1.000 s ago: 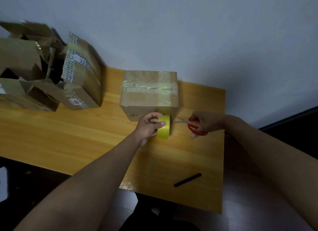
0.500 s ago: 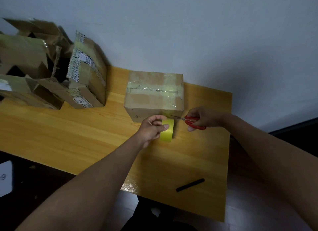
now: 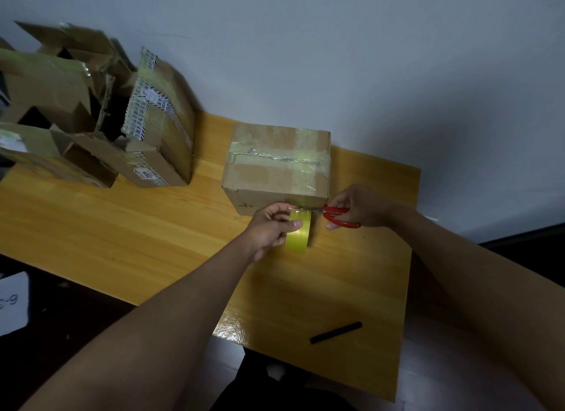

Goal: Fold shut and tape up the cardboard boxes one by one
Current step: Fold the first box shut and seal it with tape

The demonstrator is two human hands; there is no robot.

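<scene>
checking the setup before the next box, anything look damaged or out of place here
The opened boxes piled at the table's far left look torn and crumpled, flaps ragged and leaning on each other. A black marker lies loose near the front edge. The taped box being cut free looks sound.

Closed brown cardboard box upright on table, top seam taped, yellow tape roll at its front

A wooden table carries a taped box, opened boxes and a black marker.
</scene>
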